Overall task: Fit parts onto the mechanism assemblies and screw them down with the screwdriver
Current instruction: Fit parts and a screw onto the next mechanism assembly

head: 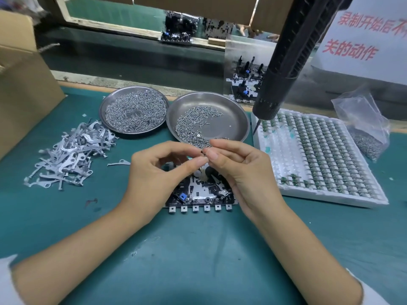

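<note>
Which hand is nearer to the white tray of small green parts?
Right. The right hand is over the mechanism assembly, close beside the white tray's near-left edge; the left hand is farther left, across the assembly.

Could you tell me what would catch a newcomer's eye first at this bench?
Most likely the left hand and right hand, meeting fingertip to fingertip over the mechanism assembly at centre, pinching a tiny part. Behind them sit two steel dishes of screws, and the black electric screwdriver hangs down at upper right above the white tray of small green parts.
</note>
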`<state>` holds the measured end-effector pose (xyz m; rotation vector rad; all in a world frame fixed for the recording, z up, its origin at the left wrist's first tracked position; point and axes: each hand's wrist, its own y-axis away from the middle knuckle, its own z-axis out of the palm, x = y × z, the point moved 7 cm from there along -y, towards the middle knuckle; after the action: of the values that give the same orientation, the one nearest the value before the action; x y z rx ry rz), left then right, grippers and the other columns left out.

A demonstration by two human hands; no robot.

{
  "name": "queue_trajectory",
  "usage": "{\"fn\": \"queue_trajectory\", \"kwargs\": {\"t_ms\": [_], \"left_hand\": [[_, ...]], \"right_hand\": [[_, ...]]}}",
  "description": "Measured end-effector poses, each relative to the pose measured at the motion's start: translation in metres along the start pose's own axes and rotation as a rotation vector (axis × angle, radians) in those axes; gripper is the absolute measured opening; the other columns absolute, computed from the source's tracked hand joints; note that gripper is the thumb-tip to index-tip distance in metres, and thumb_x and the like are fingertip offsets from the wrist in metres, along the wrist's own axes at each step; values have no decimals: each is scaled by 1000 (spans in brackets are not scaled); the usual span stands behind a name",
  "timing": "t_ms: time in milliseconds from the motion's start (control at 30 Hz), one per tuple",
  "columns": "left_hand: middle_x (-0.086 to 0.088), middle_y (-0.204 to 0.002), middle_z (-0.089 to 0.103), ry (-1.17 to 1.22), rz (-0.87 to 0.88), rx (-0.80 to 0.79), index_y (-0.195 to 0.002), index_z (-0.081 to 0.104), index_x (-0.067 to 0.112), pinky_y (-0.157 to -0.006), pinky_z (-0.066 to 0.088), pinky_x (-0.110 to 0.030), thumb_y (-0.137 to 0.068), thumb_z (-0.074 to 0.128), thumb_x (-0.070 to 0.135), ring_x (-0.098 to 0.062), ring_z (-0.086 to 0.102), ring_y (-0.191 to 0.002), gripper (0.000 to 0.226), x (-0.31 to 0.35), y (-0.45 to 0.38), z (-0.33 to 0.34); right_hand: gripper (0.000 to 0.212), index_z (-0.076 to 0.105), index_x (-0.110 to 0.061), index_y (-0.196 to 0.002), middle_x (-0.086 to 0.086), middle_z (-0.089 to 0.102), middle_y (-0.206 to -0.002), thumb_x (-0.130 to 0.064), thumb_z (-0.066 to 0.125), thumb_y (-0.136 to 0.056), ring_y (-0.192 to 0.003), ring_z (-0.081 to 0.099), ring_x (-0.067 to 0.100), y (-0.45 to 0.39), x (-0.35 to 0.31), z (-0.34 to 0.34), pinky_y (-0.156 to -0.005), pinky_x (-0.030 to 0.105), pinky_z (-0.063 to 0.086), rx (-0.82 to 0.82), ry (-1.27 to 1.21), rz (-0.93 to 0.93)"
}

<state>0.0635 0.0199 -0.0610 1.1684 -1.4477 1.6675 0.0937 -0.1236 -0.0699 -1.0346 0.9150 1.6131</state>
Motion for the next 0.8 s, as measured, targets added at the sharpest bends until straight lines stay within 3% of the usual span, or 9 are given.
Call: {"fn": "queue_trajectory", "kwargs": {"t_ms": [633, 800], "left_hand": [[10, -79, 74, -12, -16, -17, -83, 72, 22, -66, 49, -12, -68, 78, 17, -2, 66, -66, 17, 1, 0, 1], [13, -82, 74, -51, 0, -54, -85, 72, 25, -72, 50, -14, -69, 77, 19, -3, 68, -73, 18, 5, 2, 3]], "right_hand": [[19, 75, -15, -78, 9, 74, -80, -12, 77, -59, -76, 71, 16, 0, -1, 1, -71, 20, 54, -14, 15, -12], [21, 77, -14, -78, 8, 74, -80, -7, 76, -58, -75, 71, 15, -4, -1, 1, -70, 20, 55, -120, 23, 98]]}}
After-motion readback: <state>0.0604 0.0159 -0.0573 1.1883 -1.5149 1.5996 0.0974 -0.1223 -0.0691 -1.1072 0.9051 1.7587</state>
